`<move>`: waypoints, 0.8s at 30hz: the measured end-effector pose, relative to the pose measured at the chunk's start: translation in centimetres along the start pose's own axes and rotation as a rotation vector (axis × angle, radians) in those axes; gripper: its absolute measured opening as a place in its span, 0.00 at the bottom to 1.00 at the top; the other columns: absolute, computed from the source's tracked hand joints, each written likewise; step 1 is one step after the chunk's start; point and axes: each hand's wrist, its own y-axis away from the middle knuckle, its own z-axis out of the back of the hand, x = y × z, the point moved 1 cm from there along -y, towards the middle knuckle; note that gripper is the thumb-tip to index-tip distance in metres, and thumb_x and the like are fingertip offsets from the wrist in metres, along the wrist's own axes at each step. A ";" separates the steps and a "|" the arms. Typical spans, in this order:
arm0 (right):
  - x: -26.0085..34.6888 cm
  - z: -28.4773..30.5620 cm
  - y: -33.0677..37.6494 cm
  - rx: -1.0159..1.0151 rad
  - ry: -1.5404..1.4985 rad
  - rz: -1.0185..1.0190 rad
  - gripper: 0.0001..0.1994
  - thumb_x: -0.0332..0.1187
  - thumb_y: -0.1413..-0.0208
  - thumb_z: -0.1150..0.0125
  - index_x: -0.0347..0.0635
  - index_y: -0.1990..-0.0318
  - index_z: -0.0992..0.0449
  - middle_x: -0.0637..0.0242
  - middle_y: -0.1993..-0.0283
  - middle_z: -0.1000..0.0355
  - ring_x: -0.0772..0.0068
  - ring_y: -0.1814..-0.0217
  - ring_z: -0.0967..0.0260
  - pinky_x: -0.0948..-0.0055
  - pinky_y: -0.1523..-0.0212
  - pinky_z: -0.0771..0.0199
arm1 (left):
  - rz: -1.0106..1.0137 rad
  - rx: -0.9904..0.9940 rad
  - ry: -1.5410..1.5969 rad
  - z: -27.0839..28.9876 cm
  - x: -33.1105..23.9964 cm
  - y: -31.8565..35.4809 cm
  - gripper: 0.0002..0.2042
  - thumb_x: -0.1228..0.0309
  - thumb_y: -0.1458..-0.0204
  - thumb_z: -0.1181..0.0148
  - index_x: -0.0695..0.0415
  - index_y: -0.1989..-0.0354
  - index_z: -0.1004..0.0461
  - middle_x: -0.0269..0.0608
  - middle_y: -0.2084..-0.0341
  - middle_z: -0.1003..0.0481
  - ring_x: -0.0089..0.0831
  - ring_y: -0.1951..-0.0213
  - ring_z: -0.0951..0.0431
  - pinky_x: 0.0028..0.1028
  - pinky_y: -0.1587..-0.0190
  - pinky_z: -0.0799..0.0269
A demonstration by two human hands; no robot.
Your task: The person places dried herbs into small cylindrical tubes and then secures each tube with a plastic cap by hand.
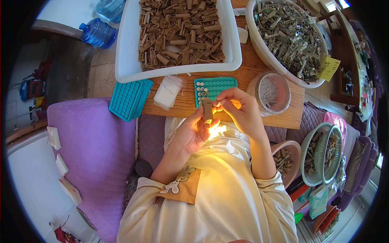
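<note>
My left hand (192,131) grips a brown plastic casing (208,110), held upright over my lap at the table's front edge. A bright yellow-white light glows at the casing's lower end, and its glare washes out the detail there. My right hand (242,108) is closed in a pinch beside the casing's upper end; what the fingertips hold is too small to make out. Just beyond both hands lies a teal tray (225,83) with round pockets. Several silvery button cells (201,90) sit in its left-hand pockets.
A white bin (126,52) of brown casings stands at the back, with a basin (259,36) of wired clear parts to its right. Nearer are a tub (285,106) of small white pieces, clear plastic bags (168,92) and stacked teal trays (129,100). Baskets (334,162) stand at right.
</note>
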 end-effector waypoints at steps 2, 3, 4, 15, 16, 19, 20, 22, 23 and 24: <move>-0.1 0.0 0.0 -0.004 0.059 0.017 0.05 0.23 0.52 0.48 0.33 0.66 0.31 0.64 0.72 0.29 0.77 0.68 0.31 0.79 0.64 0.32 | -0.025 -0.034 -0.024 0.3 0.1 0.0 0.16 0.62 0.45 0.60 0.58 0.52 0.40 0.41 0.59 0.32 0.30 0.65 0.25 0.14 0.74 0.26; -0.2 -0.2 0.1 -0.030 0.050 0.003 0.06 0.23 0.52 0.48 0.33 0.66 0.31 0.64 0.72 0.28 0.76 0.68 0.31 0.78 0.65 0.32 | -0.025 -0.004 -0.083 0.2 0.1 0.1 0.17 0.62 0.45 0.59 0.58 0.52 0.40 0.39 0.59 0.32 0.29 0.66 0.25 0.14 0.74 0.26; -0.3 -0.3 0.1 -0.056 0.040 -0.010 0.07 0.23 0.53 0.48 0.33 0.65 0.31 0.63 0.72 0.28 0.76 0.69 0.31 0.78 0.66 0.31 | -0.026 0.026 -0.141 -0.1 0.0 0.2 0.17 0.61 0.45 0.59 0.57 0.52 0.40 0.38 0.60 0.32 0.28 0.67 0.25 0.14 0.74 0.26; -0.8 -1.0 0.5 -0.087 0.228 0.094 0.03 0.23 0.54 0.47 0.36 0.71 0.32 0.60 0.62 0.29 0.71 0.64 0.31 0.75 0.68 0.31 | -0.156 -0.089 -0.517 -0.4 0.3 0.0 0.18 0.62 0.45 0.59 0.57 0.49 0.45 0.35 0.68 0.29 0.29 0.71 0.23 0.12 0.84 0.36; -1.0 -0.9 0.6 -0.071 0.155 0.067 0.03 0.24 0.54 0.47 0.36 0.70 0.32 0.60 0.62 0.29 0.71 0.64 0.31 0.75 0.68 0.31 | -0.182 -0.077 -0.559 -0.1 0.3 -0.1 0.18 0.61 0.45 0.59 0.56 0.49 0.44 0.36 0.67 0.29 0.28 0.71 0.23 0.11 0.85 0.38; -1.4 -1.0 0.7 -0.057 0.120 -0.009 0.03 0.24 0.54 0.47 0.34 0.71 0.32 0.61 0.64 0.28 0.70 0.66 0.30 0.75 0.68 0.31 | -0.151 -0.170 -0.587 -0.6 0.5 0.1 0.18 0.61 0.45 0.61 0.55 0.49 0.44 0.39 0.66 0.28 0.25 0.72 0.24 0.11 0.86 0.43; -1.7 -1.0 0.8 -0.050 0.039 -0.056 0.03 0.24 0.53 0.47 0.34 0.72 0.32 0.61 0.64 0.28 0.71 0.67 0.30 0.76 0.68 0.31 | -0.149 -0.170 -0.587 -0.6 0.6 0.1 0.18 0.61 0.45 0.61 0.55 0.49 0.44 0.39 0.66 0.28 0.25 0.72 0.24 0.11 0.86 0.43; -2.0 -0.5 0.6 -0.025 0.233 0.070 0.03 0.23 0.53 0.47 0.33 0.72 0.32 0.61 0.66 0.28 0.73 0.68 0.29 0.77 0.69 0.30 | -0.181 -0.159 -0.681 -0.5 0.7 0.1 0.18 0.61 0.45 0.60 0.56 0.48 0.45 0.38 0.66 0.28 0.24 0.72 0.24 0.10 0.86 0.45; -2.4 -0.5 0.6 -0.026 0.167 0.007 0.03 0.23 0.53 0.47 0.33 0.72 0.32 0.60 0.66 0.28 0.74 0.68 0.29 0.78 0.69 0.30 | -0.169 -0.157 -0.704 -0.3 0.9 0.0 0.19 0.61 0.44 0.61 0.55 0.46 0.46 0.38 0.66 0.28 0.24 0.72 0.24 0.10 0.86 0.45; -2.7 -0.5 0.7 -0.028 0.101 -0.056 0.03 0.23 0.53 0.47 0.33 0.71 0.32 0.60 0.67 0.28 0.75 0.69 0.29 0.79 0.70 0.30 | -0.168 -0.157 -0.704 -0.1 1.0 -0.1 0.19 0.61 0.44 0.61 0.55 0.46 0.46 0.38 0.66 0.28 0.24 0.72 0.24 0.10 0.86 0.45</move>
